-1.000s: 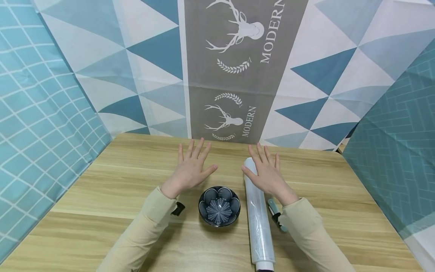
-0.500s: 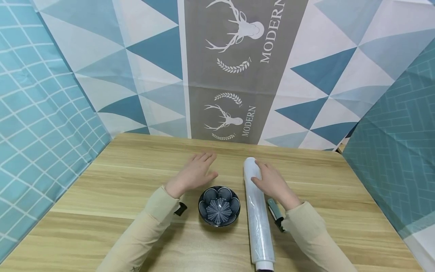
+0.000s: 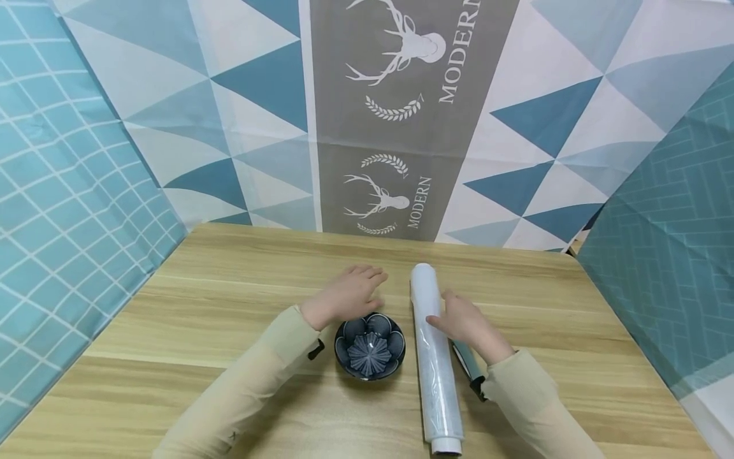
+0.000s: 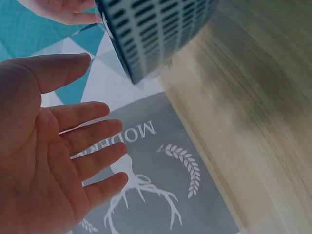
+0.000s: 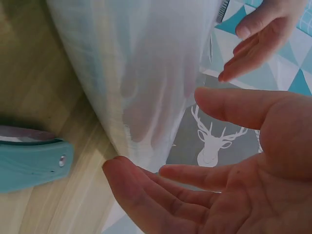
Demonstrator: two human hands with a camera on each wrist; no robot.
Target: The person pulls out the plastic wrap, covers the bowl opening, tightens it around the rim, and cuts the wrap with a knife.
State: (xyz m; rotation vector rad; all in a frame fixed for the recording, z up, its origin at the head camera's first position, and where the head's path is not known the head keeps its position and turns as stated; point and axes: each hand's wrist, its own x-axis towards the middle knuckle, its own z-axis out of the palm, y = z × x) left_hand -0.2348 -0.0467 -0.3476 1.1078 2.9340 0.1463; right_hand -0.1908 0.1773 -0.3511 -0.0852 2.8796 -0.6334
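Observation:
My left hand [image 3: 346, 294] is just behind a small dark blue bowl [image 3: 369, 350], its petal-patterned inside facing up. The fingers are relaxed and hold nothing; in the left wrist view the bowl's ridged outer side [image 4: 161, 34] rises beyond the thumb. A roll of clear plastic wrap [image 3: 437, 376] lies lengthwise to the right of the bowl. Beside the roll's right side is my right hand [image 3: 467, 322], thumb over the roll in the head view, fingers loosely bent, nothing held. A teal-handled folding knife [image 5: 36, 163] lies below that wrist, partly covered by it in the head view.
Everything rests on a wood-grain table [image 3: 229, 306]. A grey, white and blue patterned cloth [image 3: 378, 121] hangs along its back edge. Teal tile-patterned sheets flank the left side [image 3: 74, 178] and right side [image 3: 671, 248].
Both hands were spread wide near the back of the table and have come down. The left hand moved right, close to the bowl; the right drew back alongside the roll of plastic wrap.

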